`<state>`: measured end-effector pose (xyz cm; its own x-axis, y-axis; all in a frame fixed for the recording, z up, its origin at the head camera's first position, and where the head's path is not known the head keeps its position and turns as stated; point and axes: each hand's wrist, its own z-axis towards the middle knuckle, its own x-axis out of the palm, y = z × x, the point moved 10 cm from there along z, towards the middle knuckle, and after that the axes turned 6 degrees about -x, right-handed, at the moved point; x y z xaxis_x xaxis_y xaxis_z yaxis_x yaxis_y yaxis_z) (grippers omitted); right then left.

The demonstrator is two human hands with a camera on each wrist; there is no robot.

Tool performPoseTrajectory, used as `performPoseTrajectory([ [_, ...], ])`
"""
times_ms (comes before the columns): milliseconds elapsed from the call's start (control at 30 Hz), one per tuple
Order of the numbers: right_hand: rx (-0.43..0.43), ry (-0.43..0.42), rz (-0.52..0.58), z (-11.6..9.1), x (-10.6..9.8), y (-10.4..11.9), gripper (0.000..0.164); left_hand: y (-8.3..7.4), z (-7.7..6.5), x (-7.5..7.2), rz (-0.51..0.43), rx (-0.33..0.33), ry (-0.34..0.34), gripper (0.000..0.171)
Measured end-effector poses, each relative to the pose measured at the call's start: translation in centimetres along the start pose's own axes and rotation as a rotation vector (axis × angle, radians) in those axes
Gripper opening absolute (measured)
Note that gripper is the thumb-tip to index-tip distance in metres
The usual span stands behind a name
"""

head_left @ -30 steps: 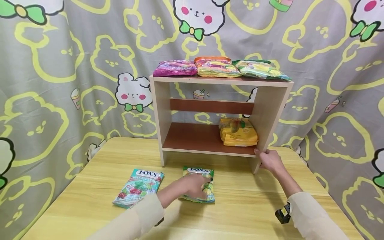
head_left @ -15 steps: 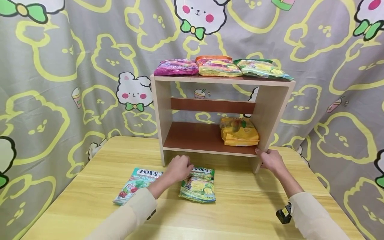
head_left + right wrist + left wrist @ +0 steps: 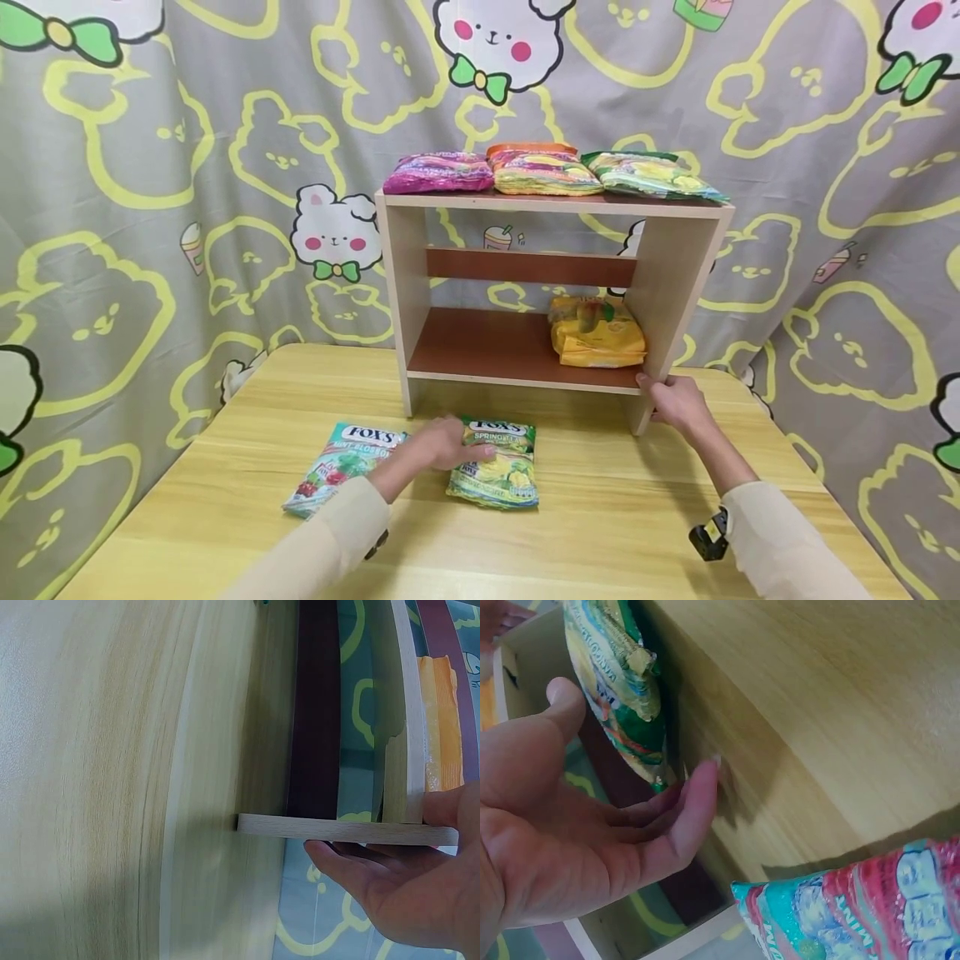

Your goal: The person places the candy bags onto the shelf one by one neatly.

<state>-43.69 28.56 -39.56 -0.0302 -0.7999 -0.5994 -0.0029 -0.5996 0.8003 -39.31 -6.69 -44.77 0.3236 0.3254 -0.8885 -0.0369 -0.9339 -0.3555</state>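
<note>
A small two-tier shelf [image 3: 525,379] stands on the wooden table. My right hand [image 3: 678,402] grips the lower front edge of its right side panel, thumb on the inner side and fingers outside, as the right wrist view shows on the panel [image 3: 337,829]. My left hand [image 3: 438,446] is at the left edge of a green-and-yellow Fox's Spring Tea candy bag [image 3: 495,475] lying flat. In the left wrist view, the thumb reaches over that bag [image 3: 622,682] while loosely bent fingers [image 3: 694,814] sit by its edge. A teal Fox's Mint Blossom bag [image 3: 337,467] lies under the left forearm, partly covered.
Purple [image 3: 438,172], orange [image 3: 542,169] and green [image 3: 651,173] candy bags lie in a row along the shelf's top. A yellow bag [image 3: 600,337] sits at the right of the middle board. Behind everything hangs a patterned grey curtain [image 3: 247,192].
My left hand has moved off the middle of the Spring Tea bag, up to its far left corner, then back down to its left edge. The right hand has stayed on the panel.
</note>
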Motion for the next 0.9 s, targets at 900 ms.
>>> performPoseTrajectory([
  [900, 0.002, -0.007, -0.01, 0.07, 0.02, -0.1, 0.069, 0.29, 0.73, 0.42, -0.171, -0.012, -0.047, 0.112],
])
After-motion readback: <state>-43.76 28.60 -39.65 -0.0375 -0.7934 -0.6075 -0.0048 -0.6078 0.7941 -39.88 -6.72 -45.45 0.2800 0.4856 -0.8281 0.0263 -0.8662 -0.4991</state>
